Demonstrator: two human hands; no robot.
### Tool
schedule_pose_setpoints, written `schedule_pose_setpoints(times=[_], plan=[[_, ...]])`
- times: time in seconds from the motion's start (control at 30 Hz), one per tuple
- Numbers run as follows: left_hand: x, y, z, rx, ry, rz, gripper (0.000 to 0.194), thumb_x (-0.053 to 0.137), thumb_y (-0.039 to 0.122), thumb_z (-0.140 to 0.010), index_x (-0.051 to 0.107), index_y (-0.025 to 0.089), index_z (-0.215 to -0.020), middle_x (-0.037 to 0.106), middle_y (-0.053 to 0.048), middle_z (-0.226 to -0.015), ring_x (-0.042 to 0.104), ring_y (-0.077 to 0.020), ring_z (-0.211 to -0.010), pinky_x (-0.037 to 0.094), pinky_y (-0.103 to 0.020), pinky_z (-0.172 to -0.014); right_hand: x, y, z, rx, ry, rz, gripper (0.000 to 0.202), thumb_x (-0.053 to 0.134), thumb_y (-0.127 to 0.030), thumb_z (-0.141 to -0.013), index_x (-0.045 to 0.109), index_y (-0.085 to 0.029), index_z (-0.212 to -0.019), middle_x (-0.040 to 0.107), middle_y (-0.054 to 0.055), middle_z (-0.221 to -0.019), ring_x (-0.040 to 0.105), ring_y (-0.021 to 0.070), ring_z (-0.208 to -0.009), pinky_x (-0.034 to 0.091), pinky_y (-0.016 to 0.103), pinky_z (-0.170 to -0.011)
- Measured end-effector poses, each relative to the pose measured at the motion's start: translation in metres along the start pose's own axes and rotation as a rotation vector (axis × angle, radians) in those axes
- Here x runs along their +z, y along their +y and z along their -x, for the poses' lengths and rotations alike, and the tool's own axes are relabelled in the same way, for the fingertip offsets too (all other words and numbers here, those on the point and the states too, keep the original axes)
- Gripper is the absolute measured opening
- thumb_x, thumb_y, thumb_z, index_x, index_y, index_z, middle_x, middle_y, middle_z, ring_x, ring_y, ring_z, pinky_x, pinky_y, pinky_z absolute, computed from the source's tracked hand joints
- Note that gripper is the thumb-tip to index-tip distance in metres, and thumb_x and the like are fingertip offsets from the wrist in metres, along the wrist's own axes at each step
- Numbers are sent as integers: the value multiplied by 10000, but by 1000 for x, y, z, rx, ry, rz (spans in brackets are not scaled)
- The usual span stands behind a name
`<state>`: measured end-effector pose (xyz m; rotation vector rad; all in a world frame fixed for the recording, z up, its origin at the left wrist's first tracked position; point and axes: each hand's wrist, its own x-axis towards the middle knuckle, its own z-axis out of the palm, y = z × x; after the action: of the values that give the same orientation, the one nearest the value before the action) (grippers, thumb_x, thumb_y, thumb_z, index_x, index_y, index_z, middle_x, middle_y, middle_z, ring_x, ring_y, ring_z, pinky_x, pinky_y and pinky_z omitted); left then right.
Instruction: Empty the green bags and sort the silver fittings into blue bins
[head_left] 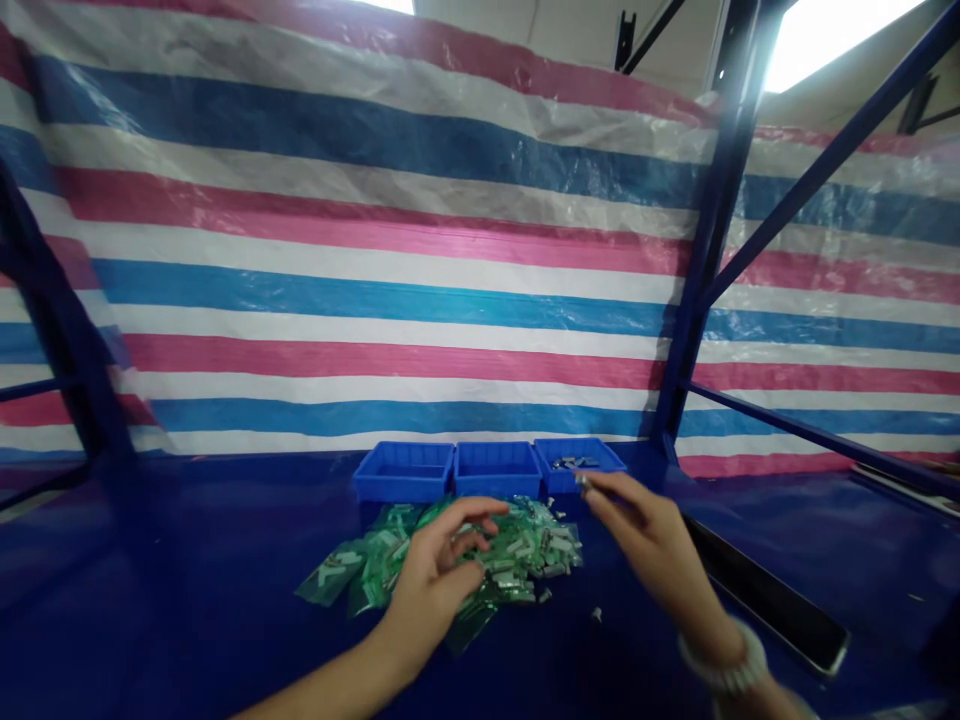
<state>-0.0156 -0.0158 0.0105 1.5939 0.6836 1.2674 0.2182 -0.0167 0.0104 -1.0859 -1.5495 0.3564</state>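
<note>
- Left hand (442, 565), forearm running in from the bottom edge: fingers loosely curled, thumb apart from them, over the heap of green bags (382, 550); whether touching, cannot tell
- Right hand (645, 530), pale band (726, 662) at wrist: thumb and forefinger pinched together on a small piece (583, 482), by the near side of the right bin (556, 483)
- Small pale pieces (525, 548), many, among the bags; one loose bit (597, 614) nearer, on the blue tabletop (225, 580)
- Left bin (403, 488) and middle bin (497, 485), blue, in a row with the right bin, which contains metallic pieces (576, 462)
- Black slab (772, 598), flat, right of the right hand
</note>
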Motion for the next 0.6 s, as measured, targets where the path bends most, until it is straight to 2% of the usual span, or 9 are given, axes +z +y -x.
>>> schedule_pose_setpoints(times=[0.07, 0.13, 0.2, 0.27, 0.37, 0.5, 0.6], plan=[[-10, -1, -10, 58, 66, -84, 422, 523, 91, -634, 661, 183, -1022, 612, -59, -946, 534, -217, -905, 410, -340, -814, -12, 15, -36, -106, -1, 251, 257, 520, -328, -888, 684, -181, -1022, 710, 95, -997, 657, 241, -909, 516, 346, -785], [-16, -3, -18, 119, 109, -150, 392, 516, 92, -644, 654, 173, -1002, 612, -62, -950, 532, -211, -890, 418, -332, -785, -17, 34, -67, -131, -48, 489, 257, 495, -286, -887, 692, -150, -982, 715, 113, -934, 659, 241, -843, 507, 353, -774], [-20, -7, -22, 159, 127, -199, 373, 500, 89, -651, 648, 170, -984, 610, -63, -944, 535, -206, -877, 425, -322, -756, -15, 54, -87, -109, -88, 551, 235, 532, -238, -849, 699, -116, -960, 718, 139, -866, 658, 269, -801, 493, 391, -771], [-20, -10, -22, 184, 125, -240, 372, 481, 80, -651, 643, 169, -973, 609, -61, -934, 540, -200, -864, 430, -313, -736, -10, 68, -94, -93, -116, 573, 242, 543, -204, -827, 694, -79, -968, 714, 170, -856, 656, 292, -808, 480, 417, -780], [-18, -14, -21, 199, 110, -296, 394, 451, 62, -637, 642, 171, -964, 609, -57, -922, 548, -191, -847, 436, -306, -725, 1, 72, -87, -107, -175, 554, 239, 528, -182, -831, 691, -82, -974, 712, 164, -897, 654, 270, -830, 476, 381, -775], [-17, -14, -18, 190, 113, -334, 397, 436, 54, -630, 641, 175, -948, 612, -51, -897, 554, -184, -825, 440, -299, -715, 10, 43, -60, -172, -329, 474, 153, 554, -175, -824, 706, -172, -846, 719, 44, -814, 641, 178, -734, 470, 266, -689], [-17, -14, -17, 185, 136, -343, 369, 449, 67, -641, 637, 173, -940, 610, -49, -876, 554, -182, -806, 441, -301, -711, 10, 19, -35, -245, -586, 417, 131, 591, -120, -785, 692, -199, -758, 694, 2, -749, 616, 161, -745, 448, 251, -711]])
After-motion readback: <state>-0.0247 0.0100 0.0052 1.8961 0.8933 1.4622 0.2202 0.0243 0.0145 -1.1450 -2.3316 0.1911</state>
